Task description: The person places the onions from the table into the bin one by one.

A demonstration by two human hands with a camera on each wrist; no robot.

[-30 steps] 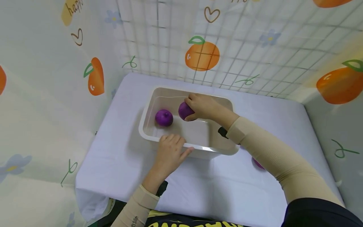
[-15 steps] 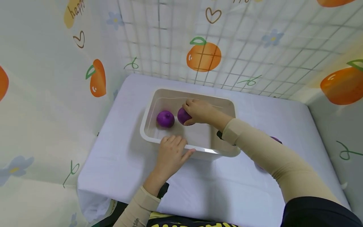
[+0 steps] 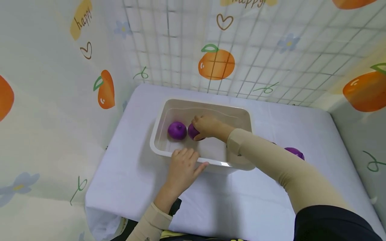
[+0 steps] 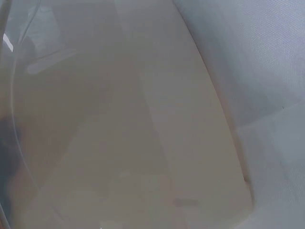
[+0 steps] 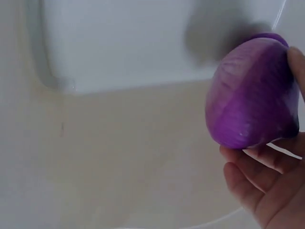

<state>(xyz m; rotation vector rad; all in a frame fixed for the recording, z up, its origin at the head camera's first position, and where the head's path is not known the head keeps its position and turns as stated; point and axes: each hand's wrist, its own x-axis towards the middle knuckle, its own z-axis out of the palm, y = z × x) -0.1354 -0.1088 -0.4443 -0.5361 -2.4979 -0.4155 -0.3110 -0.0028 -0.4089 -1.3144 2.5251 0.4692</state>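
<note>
The word "happy" [image 3: 82, 18] reads clearly on the backdrop [image 3: 69, 144] left of the worktop [image 3: 120, 180]; beyond the back edge, a second "happy" [image 3: 249, 2] is cut by the top of the head view. A dark mark [image 3: 147, 239] on the left sleeve [image 3: 153, 221] is cut off and cannot be read, nor can the yellow print on the dark clothing [image 3: 193, 237] at the front edge.

The right hand [image 3: 208, 125] grips a purple onion [image 3: 193, 132] inside the pale tub [image 3: 215, 149], left of the tub's middle. In the right wrist view its fingers curl under the onion's lower side, while another digit, cropped by the frame, presses its upper right. A second onion [image 3: 177, 131] lies just beside, toward the tub's left end; whether the two touch is hard to tell. The left hand [image 3: 182, 167] holds the tub's near rim, fingers bent over it, thumb spread out to the side, fingertips hidden.

Whether the gripped onion meets the tub floor cannot be made out. Right of the tub, toward the worktop's right edge, a third purple onion [image 3: 295, 152] is partly hidden behind the right sleeve [image 3: 271, 160]. The left wrist view is filled mostly by pale, blurred tub wall; no fingers can be distinguished there.
</note>
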